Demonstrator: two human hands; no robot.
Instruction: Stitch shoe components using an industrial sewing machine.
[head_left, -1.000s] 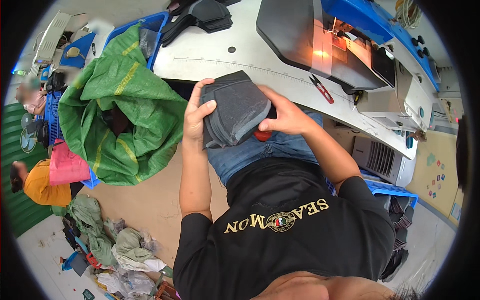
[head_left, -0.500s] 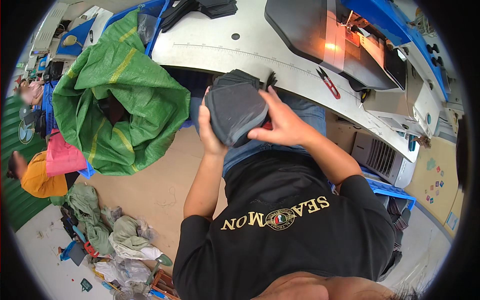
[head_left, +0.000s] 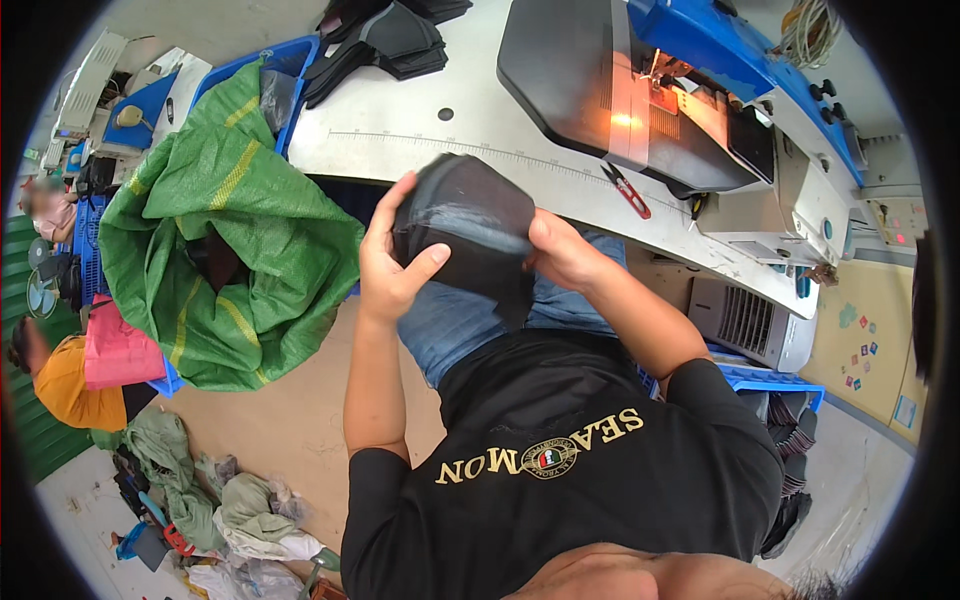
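Note:
Over my lap, just off the table's front edge, I hold a stack of dark cut fabric pieces with both hands. My left hand grips its left side, the thumb lying across the front face and the fingers behind. At the right edge my right hand pinches the stack, its thumb on top and most of its fingers hidden. One dark corner of the pieces hangs down below, toward my shirt. Similar dark pieces lie piled at the far left of the table.
The white sewing table bears a ruler scale. Red-handled thread snips lie near a lit blue-and-white sewing machine. A green woven sack gapes at the left. Cloth and bags litter the floor, and a person in yellow is farther left.
The stack has turned and tilted in my hands, and a dark corner now hangs below it. My left thumb has come onto its face. The whole view has shifted slightly.

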